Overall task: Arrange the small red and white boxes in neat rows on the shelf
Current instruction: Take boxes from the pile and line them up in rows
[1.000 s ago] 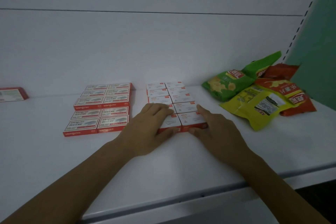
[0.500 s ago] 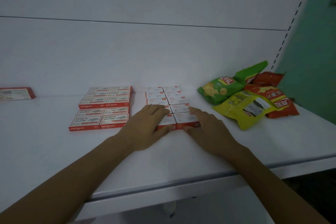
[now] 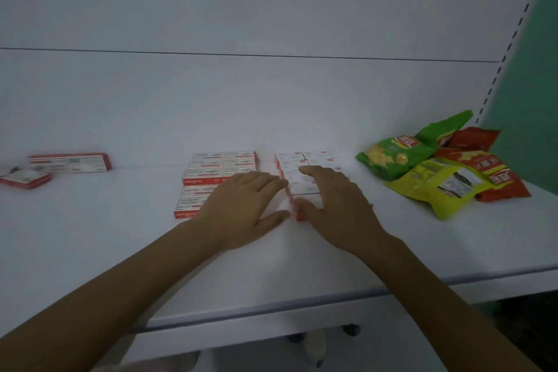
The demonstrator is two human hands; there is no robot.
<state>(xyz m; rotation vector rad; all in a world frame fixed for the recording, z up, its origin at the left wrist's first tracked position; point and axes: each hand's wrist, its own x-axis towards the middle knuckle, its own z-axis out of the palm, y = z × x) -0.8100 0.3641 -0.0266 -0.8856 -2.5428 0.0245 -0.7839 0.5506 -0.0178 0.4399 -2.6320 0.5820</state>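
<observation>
So your small red and white boxes (image 3: 305, 181) are sitting mid-shelf in a two-wide block running back toward the wall, between the bigger red staple-style boxes (image 3: 211, 181) and the pile of chip bags (image 3: 434, 166). Your left hand (image 3: 241, 208) is flat against the left flank of the block, fingers pressed together and laid out straight, thumb down by the front corner. Your right hand (image 3: 338, 205) lies over the right column, fingers together and flat on the box tops, thumb hooked at the front edge. Nothing is pinched or lifted, you're just squaring up.

Tips for this bit: squeeze with both palms evenly from the sides so the columns close up without one skating off. Keep the top pressure light, or the little boxes will likely buckle up at the seams. Then nudge the front edge with both thumbs together so it runs parallel to the white shelf (image 3: 120, 251) lip. Watch the left side, that block looks close to the bigger boxes.
</observation>
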